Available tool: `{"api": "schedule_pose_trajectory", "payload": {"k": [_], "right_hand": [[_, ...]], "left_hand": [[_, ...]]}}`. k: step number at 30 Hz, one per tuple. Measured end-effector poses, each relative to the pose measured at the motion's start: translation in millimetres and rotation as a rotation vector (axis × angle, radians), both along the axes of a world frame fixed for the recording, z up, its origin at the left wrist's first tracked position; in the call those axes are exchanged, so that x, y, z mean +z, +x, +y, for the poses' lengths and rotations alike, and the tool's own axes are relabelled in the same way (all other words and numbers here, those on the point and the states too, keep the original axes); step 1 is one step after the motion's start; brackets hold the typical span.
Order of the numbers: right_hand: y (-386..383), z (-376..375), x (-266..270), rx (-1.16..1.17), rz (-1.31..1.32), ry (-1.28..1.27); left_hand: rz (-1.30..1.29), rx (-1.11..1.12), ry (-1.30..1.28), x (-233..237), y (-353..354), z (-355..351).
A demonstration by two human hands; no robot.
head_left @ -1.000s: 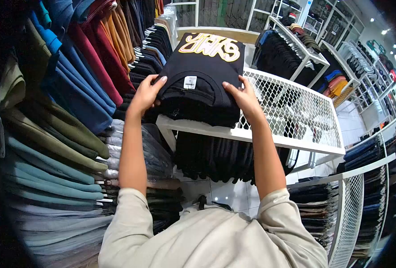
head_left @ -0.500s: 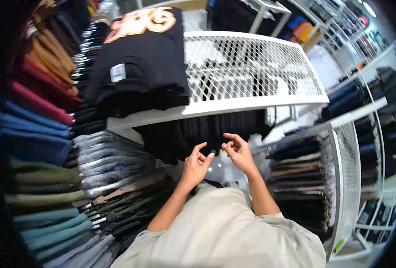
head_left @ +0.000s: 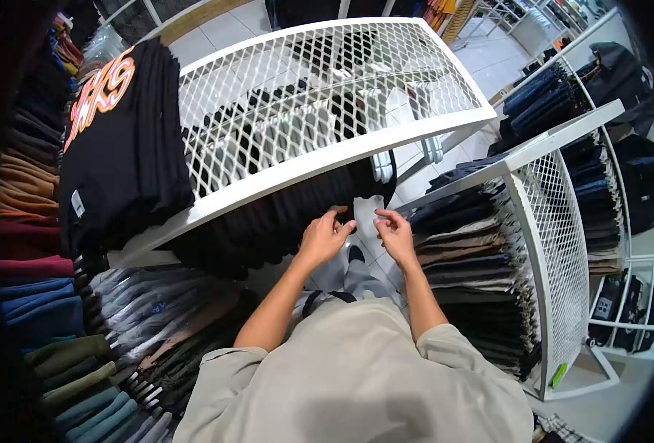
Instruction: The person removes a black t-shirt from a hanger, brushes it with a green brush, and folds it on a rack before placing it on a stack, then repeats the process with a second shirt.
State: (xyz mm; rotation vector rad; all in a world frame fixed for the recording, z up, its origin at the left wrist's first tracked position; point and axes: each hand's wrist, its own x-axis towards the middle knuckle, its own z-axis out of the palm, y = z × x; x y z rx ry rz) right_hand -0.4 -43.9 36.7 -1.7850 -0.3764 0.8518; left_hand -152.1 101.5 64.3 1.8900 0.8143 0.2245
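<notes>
My left hand (head_left: 327, 236) is raised over the floor gap with its fingers loosely bent, thumb and forefinger apart, and nothing visible in it. Facing it, my right hand (head_left: 394, 235) has bent fingers spread from the thumb and also appears empty. A pale grey-white patch (head_left: 368, 215) shows in the space between them. Both hands are nearest the front of a white mesh-top rack (head_left: 342, 142). Dark garments (head_left: 283, 208) hang under that top, just beyond my left hand. Folded black T-shirts (head_left: 124, 159) with orange-edged lettering lie on the rack's left end.
Left of me are stacks of coloured folded clothes (head_left: 39, 306) and plastic-wrapped grey garments (head_left: 139, 303). A second white rack (head_left: 522, 159) with hanging trousers (head_left: 460, 251) stands close on my right. Tiled floor (head_left: 319, 277) shows around my feet.
The view has swung right, so the T-shirts sit farther left and the rack appears tilted. Both hands stay raised and apart; the pale patch now shows between them.
</notes>
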Motion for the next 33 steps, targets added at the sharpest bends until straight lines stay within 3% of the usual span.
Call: {"api": "schedule_pose_trajectory", "payload": {"k": [1,3,5,6,8,10,13,15,17,20,25,28,33], "right_hand": [[19.7,1.9,-16.6,-0.001,0.01,0.009],[60.3,9.4,-57.0,-0.004,-0.27,-0.05],[82.7,26.0,-46.0,-0.047,-0.303,-0.056],[97.2,32.1,-54.5,-0.04,-0.355,-0.03],[126.6,49.4,-78.2,-0.025,-0.402,0.0],[148.7,68.4,-105.6,-0.04,-0.64,0.077],[169.2,85.1,-122.1,0.039,-0.856,0.197],[174.2,93.1,-114.9,0.067,-0.758,0.224],[175.2,92.9,-83.7,0.188,-0.316,0.077],[183.9,100.1,-118.1,0.208,-0.414,0.118],[176.2,99.3,-111.3,0.138,-0.615,0.091],[172.9,99.8,-99.2,0.11,-0.672,0.008],[169.7,87.1,-89.8,0.063,-0.8,0.096]], "left_hand": [[0.028,0.001,-0.002,-4.1,16.6,-2.6],[0.073,-0.011,-0.004,-19.6,50.9,-6.9],[0.063,0.022,-0.086,-35.4,82.8,-11.2],[0.095,0.022,-0.062,-65.4,98.9,-10.4],[0.173,0.063,-0.009,-56.9,130.7,-12.4],[0.283,0.091,0.127,-63.8,154.6,-10.7],[0.252,0.144,0.145,-72.5,172.1,-15.4],[0.277,0.148,0.213,-72.7,178.0,-19.5],[0.249,0.104,0.204,-82.2,181.8,-19.0],[0.288,0.11,0.235,-82.6,184.6,-22.9],[0.403,0.054,0.136,-53.2,193.5,-29.9],[0.415,0.05,0.157,-59.6,195.0,-31.6],[0.417,0.027,0.218,-68.9,191.6,-35.9]]}}
